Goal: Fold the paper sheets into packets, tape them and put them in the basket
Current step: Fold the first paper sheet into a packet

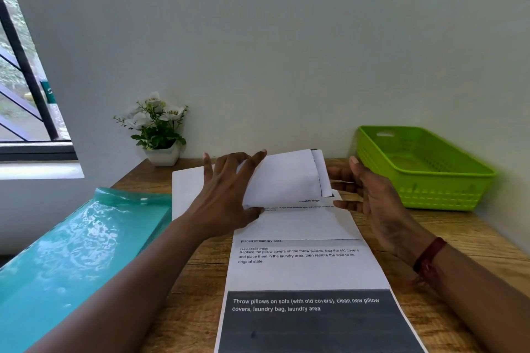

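A printed sheet (304,272) lies flat on the table (459,238). Over its far end the left hand (226,195), fingers splayed, pinches a folded packet (284,178). The right hand (370,195) touches the packet's right edge with straight fingers. A green basket (424,169) sits beyond, right.
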Action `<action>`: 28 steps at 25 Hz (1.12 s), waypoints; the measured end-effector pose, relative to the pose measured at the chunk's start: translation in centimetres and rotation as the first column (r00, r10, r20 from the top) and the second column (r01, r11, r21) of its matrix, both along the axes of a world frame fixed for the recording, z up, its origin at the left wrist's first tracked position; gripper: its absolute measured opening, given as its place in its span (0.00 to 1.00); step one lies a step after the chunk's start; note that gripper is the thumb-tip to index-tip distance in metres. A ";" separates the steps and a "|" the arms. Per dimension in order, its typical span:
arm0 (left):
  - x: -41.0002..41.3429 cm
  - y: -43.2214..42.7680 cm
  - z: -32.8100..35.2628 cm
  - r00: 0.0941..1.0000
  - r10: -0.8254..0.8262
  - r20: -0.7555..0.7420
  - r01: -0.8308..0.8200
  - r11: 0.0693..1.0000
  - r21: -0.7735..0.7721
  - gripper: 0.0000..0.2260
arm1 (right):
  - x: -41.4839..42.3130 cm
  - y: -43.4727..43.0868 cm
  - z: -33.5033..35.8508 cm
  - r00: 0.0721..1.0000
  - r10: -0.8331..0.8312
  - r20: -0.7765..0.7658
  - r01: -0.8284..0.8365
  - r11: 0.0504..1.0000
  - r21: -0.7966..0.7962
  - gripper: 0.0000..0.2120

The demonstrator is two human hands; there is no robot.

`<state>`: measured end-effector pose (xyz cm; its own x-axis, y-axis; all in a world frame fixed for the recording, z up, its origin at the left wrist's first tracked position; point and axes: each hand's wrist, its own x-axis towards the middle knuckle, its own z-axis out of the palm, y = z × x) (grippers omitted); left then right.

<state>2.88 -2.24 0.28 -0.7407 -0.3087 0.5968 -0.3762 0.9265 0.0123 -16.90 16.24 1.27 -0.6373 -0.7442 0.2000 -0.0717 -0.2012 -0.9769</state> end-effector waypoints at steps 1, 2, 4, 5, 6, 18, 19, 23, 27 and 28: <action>-0.1 0.1 0.0 1.000 -0.005 0.001 0.005 1.000 0.000 0.45 | 0.1 -0.1 -0.1 1.000 0.006 0.000 -0.006 1.000 0.002 0.18; -0.1 0.3 0.1 1.000 -0.008 0.000 0.008 1.000 0.001 0.45 | 0.1 -0.1 -0.1 1.000 0.012 0.003 -0.012 1.000 0.003 0.17; -0.3 0.6 0.2 1.000 -0.011 0.003 0.011 1.000 0.004 0.46 | 0.3 -0.2 -0.3 0.999 0.032 0.012 -0.032 0.999 0.003 0.17; -0.4 0.7 0.1 1.000 -0.016 0.004 0.016 1.000 0.002 0.46 | 0.3 -0.2 -0.3 0.999 0.044 0.016 -0.044 0.999 0.002 0.17; -0.5 0.9 0.1 1.000 -0.023 0.005 0.023 1.000 -0.001 0.46 | 0.4 -0.2 -0.4 0.998 0.059 0.019 -0.059 0.998 0.003 0.18; -1.4 2.5 0.0 0.997 0.007 0.080 -0.004 0.999 -0.033 0.45 | 1.3 -0.6 -1.3 0.997 0.067 -0.023 -0.065 0.993 0.102 0.09; -1.5 2.6 0.1 0.996 0.012 0.084 -0.010 1.000 -0.030 0.45 | 1.3 -0.6 -1.3 0.998 0.061 -0.035 -0.058 0.994 0.094 0.09; -1.6 3.3 0.5 0.991 -0.006 0.135 0.003 1.000 0.023 0.46 | 1.0 -0.6 -1.2 1.000 0.002 0.007 -0.002 0.999 0.044 0.11; -1.6 4.1 0.9 0.986 -0.078 0.147 0.058 0.989 0.133 0.46 | 0.9 -0.6 -1.0 0.995 -0.006 0.100 0.008 1.000 -0.018 0.14; -1.6 4.1 1.1 0.988 -0.082 0.128 0.061 0.985 0.162 0.44 | 0.9 -0.5 -0.9 0.994 -0.012 0.110 0.018 0.999 -0.045 0.14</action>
<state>1.26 1.84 1.33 -0.8339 -0.3343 0.4392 -0.3174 0.9414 0.1141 -16.05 15.70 0.39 -0.6683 -0.7261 0.1620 0.0319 -0.2456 -0.9689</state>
